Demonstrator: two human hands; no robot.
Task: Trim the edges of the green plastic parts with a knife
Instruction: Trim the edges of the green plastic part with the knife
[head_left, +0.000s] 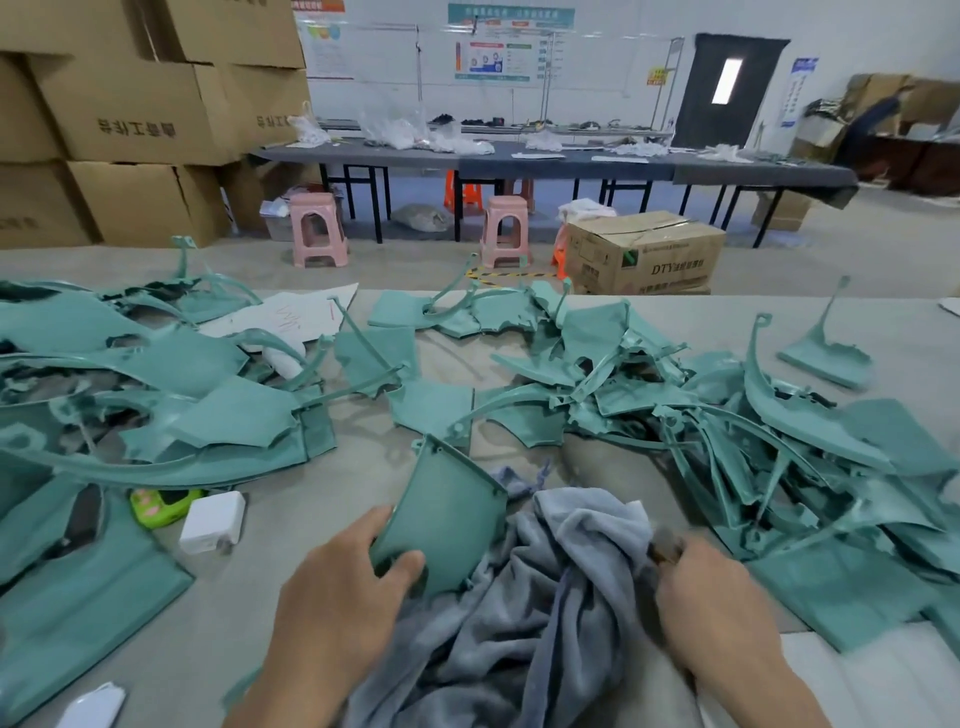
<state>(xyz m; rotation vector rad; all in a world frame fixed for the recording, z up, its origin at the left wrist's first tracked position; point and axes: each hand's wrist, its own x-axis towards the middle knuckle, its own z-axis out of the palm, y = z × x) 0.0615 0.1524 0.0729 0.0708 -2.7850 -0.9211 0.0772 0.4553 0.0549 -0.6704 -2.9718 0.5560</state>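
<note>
At nine o'clock a trimmed-looking pile waits. Your left hand grips the green plastic part by its lower corner, tilted up so its edges face you. At three o'clock your right hand clenches a brown knife handle over the grey cloth, blade hidden.

Legible marking is scarce. The cardboard box on the floor beyond the worktable bears "DTY" in dark italic capitals on its front face, followed by Chinese characters too small to read; a green logo sits at that face's upper left. The stacked cartons at far left carry dark Chinese characters — printed upside down, not deciphered. The wall posters and the yellow notice beside the dark door show text and charts — blurred, unreadable.
</note>
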